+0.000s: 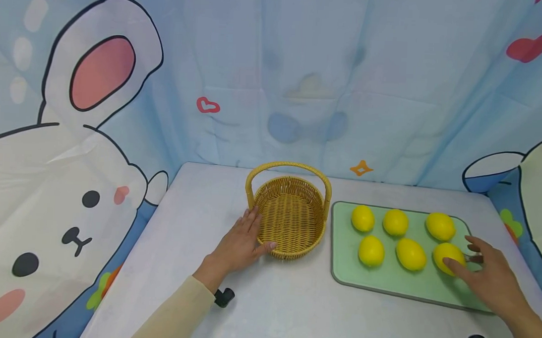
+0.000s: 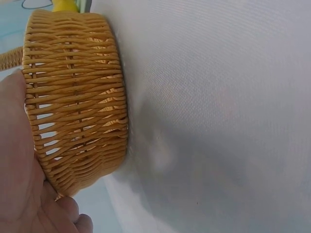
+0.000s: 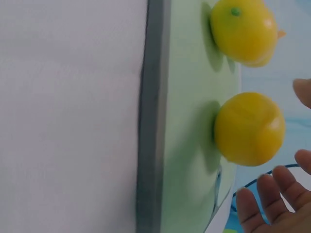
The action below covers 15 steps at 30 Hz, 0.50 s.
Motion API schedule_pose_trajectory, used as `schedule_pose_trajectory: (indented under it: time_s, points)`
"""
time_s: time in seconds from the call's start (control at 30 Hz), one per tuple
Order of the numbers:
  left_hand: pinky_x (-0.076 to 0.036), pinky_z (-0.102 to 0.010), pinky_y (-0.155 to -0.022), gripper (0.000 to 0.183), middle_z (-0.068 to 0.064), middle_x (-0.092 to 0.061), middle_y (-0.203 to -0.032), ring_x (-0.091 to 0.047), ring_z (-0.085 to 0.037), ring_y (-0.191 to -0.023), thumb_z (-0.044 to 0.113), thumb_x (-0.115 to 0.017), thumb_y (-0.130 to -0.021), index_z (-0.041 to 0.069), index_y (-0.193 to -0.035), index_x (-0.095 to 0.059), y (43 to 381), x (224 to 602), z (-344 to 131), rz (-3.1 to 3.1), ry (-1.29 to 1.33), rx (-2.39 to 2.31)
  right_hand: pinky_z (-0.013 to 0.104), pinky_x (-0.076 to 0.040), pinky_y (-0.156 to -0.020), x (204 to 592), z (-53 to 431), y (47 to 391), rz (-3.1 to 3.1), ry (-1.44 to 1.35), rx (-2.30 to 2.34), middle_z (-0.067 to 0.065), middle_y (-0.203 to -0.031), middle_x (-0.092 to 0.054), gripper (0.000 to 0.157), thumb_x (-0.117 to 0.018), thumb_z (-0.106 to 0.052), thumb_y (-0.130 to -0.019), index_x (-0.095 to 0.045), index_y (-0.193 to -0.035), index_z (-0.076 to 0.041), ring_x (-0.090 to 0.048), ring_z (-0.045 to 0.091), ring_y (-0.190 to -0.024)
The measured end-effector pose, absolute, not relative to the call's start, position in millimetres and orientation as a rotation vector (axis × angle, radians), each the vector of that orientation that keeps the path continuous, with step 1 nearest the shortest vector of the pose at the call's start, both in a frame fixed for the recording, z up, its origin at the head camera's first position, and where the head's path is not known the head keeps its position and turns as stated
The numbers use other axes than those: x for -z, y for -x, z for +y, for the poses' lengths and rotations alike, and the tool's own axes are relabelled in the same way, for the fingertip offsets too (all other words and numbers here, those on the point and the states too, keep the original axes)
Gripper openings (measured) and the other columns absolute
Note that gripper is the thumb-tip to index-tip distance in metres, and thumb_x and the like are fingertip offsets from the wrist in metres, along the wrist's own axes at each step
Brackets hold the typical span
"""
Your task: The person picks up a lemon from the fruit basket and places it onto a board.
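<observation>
A round woven basket point(image 1: 291, 215) with an arched handle stands on the white table. My left hand point(image 1: 240, 241) rests against its left side, the thumb near the front rim; the left wrist view shows the hand point(image 2: 29, 170) touching the woven wall point(image 2: 77, 102). To the right, several yellow lemons point(image 1: 411, 254) lie in two rows on a light green tray point(image 1: 384, 280). Around the front right lemon point(image 1: 444, 257) my right hand point(image 1: 493, 274) hovers with thumb and fingers spread. In the right wrist view, a gap shows between the fingers point(image 3: 274, 194) and that lemon point(image 3: 250, 128).
The white table point(image 1: 292, 301) ends at the back against a blue printed curtain point(image 1: 311, 90). A large cartoon rabbit print point(image 1: 60, 205) fills the left side. The tray's grey edge point(image 3: 153, 116) runs along its front.
</observation>
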<state>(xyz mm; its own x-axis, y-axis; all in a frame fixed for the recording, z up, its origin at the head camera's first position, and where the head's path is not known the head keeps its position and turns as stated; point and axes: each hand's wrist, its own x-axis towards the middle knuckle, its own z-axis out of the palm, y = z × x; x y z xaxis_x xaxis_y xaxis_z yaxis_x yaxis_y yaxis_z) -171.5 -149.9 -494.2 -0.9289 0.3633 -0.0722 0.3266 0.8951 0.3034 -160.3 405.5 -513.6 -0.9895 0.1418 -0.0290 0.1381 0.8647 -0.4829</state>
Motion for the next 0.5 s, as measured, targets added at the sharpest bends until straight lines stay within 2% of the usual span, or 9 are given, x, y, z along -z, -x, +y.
schedule_pose_trajectory:
  time_s: [0.33,0.5]
  points:
    - [-0.016,-0.049,-0.133,0.1,-0.015,-0.005,-0.178,-0.004,-0.033,-0.165,0.073,-0.038,-0.105,-0.002,-0.167,-0.018,173.7,495.6,-151.2,2.948,-0.527,-0.432,0.078,-0.041,-0.091,499.6,391.3,160.5,-2.945,0.213,-0.818,0.048,-0.15,-0.027,0.095,-0.066,-0.043,-0.104,-0.016,-0.162,0.012,-0.039,0.062,-0.121]
    - [-0.015,-0.052,-0.133,0.099,-0.015,-0.006,-0.178,-0.006,-0.036,-0.165,0.072,-0.039,-0.105,-0.002,-0.167,-0.018,173.0,498.4,-150.7,2.971,-0.513,-0.434,0.077,-0.042,-0.094,496.2,382.4,159.5,-2.917,0.198,-0.856,0.046,-0.154,-0.023,0.094,-0.067,-0.042,-0.104,-0.016,-0.163,0.01,-0.036,0.061,-0.125]
